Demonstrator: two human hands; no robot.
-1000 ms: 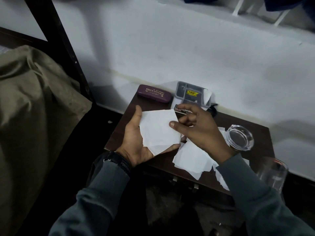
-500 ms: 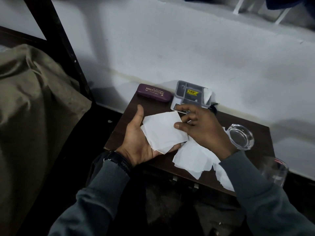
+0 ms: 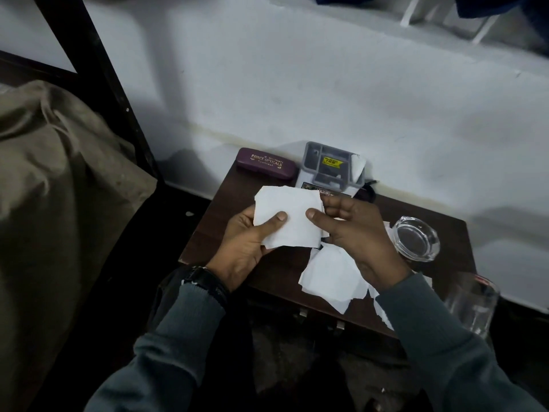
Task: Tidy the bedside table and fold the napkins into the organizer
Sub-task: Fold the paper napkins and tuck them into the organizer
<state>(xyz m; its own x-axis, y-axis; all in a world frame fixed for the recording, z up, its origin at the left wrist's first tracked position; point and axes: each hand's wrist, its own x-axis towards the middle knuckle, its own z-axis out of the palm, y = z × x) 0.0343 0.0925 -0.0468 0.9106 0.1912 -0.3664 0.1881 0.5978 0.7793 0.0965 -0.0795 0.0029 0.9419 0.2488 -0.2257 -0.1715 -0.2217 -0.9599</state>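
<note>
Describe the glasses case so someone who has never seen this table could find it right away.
Start at the dark wooden bedside table against the white wall. At its back left corner, left of the grey organizer, lies the glasses case. It is the only maroon item, long and rounded, with gold lettering on its lid.

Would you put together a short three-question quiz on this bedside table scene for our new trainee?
1. True or false: both the left hand and the right hand grip the held napkin.
2. What lies flat on the table below the right hand? A) loose napkins B) a book C) keys
3. Fill in: the purple glasses case lies to the ____ of the grey organizer, as the camera sees it.

Key: 1 true; 2 A; 3 left.
</note>
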